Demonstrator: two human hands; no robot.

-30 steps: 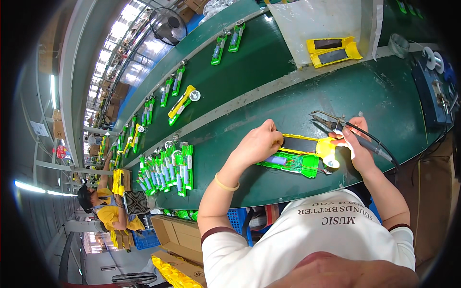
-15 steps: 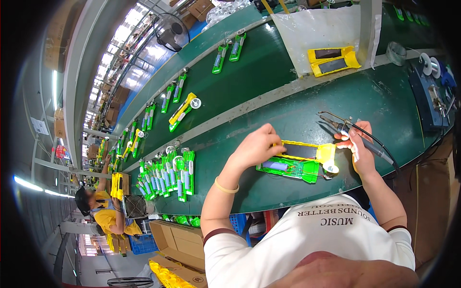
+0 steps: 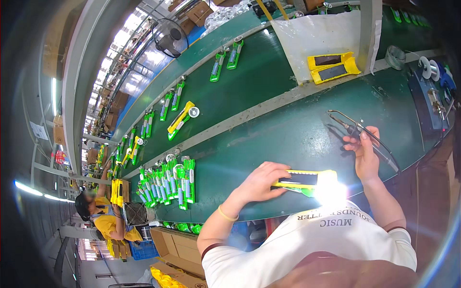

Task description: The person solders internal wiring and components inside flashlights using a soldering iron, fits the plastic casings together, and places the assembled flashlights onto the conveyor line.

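My left hand is wrapped round the left end of a yellow and green lamp with a dark panel on its yellow half. The lamp's right end shines brightly, and glare hides its head. Part of a green half shows under the yellow one. Off to the right, my right hand holds a soldering iron, its tip pointing up and left over the green bench, away from the lamp. A thin metal tube runs along the iron.
Several green half-cases with blue cells stand bunched left on the bench. More lie along the conveyor behind. Two yellow covers lie on a white sheet. A solder spool and a blue station are far right. A co-worker stands left.
The yellow half came down over the green half, and the lamp moved nearer to me and lit up. My left hand closed round its end. My right hand shifted slightly with the iron.
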